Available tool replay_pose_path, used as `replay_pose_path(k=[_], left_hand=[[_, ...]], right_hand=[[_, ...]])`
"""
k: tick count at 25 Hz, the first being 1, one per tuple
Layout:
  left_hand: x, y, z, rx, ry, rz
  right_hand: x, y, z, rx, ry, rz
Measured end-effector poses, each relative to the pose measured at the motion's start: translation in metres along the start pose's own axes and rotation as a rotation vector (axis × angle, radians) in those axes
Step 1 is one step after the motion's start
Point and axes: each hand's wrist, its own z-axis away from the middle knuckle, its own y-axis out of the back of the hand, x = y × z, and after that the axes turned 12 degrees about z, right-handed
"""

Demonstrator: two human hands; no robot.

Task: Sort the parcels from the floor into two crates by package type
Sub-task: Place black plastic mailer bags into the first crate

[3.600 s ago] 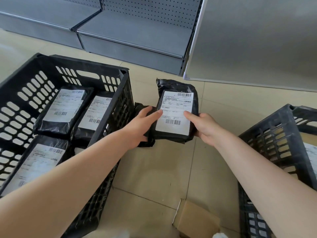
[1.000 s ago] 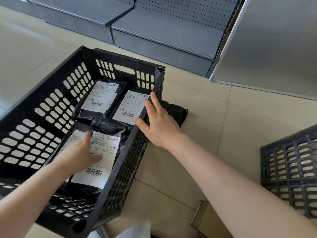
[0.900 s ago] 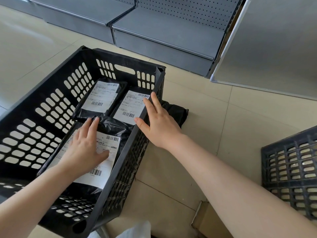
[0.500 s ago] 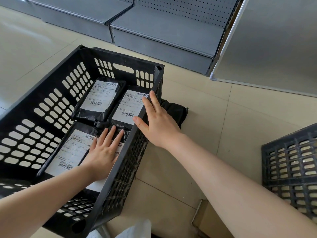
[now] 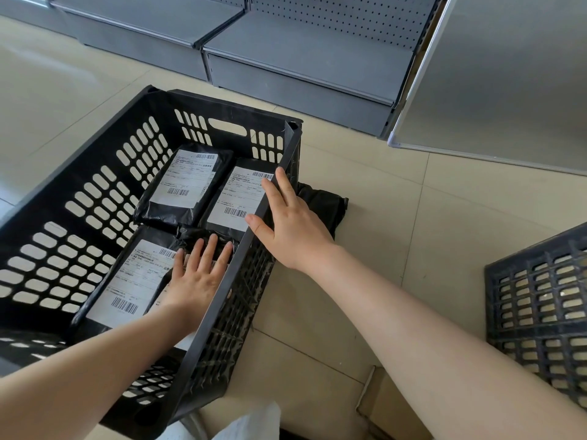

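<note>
On the beige tiled floor (image 5: 397,217) at left stands a large black perforated plastic crate (image 5: 104,198) holding four black plastic mailer parcels with white barcode labels. Two lie side by side at the far end: the far-left parcel (image 5: 185,185) and the far-right parcel (image 5: 236,198). The near-left parcel (image 5: 133,284) lies flat beside the near-right parcel (image 5: 203,236), largely hidden under the left hand (image 5: 197,277), which presses on it with fingers straight and spread. The right hand (image 5: 289,223) rests flat on the crate's right rim, fingers extended, gripping nothing. Just outside that rim, a fifth black mailer parcel (image 5: 327,204) lies on the floor. At the right edge appears a second black lattice crate (image 5: 536,300). Grey metal shelving (image 5: 301,52) stands along the far side.
</note>
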Motion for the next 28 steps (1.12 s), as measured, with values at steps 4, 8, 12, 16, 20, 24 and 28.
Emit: replay_pose_path(k=[4, 8, 12, 16, 20, 24, 28], left_hand=[[-0.008, -0.001, 0.0, 0.046, -0.046, 0.098], [-0.011, 0.002, -0.001, 0.223, -0.071, 0.27], [0.006, 0.037, 0.003, 0.491, -0.065, 0.462], [0.044, 0.105, 0.0, 0.612, -0.061, 0.743], [0.089, 0.153, -0.013, 0.724, -0.323, 0.518], [0.135, 0.158, -0.043, 0.617, -0.436, 0.184], [0.169, 0.126, -0.073, 0.355, -0.302, 0.012]], right_hand=[[0.003, 0.011, 0.002, -0.049, 0.0, -0.067], [0.018, 0.015, 0.012, -0.048, -0.022, -0.223], [0.048, 0.01, 0.022, -0.015, -0.177, -0.344], [0.086, 0.007, 0.031, -0.021, -0.363, -0.399], [0.118, 0.001, 0.039, -0.053, -0.432, -0.381], [0.141, -0.001, 0.051, -0.08, -0.453, -0.376], [0.172, -0.02, 0.061, -0.17, -0.503, -0.291]])
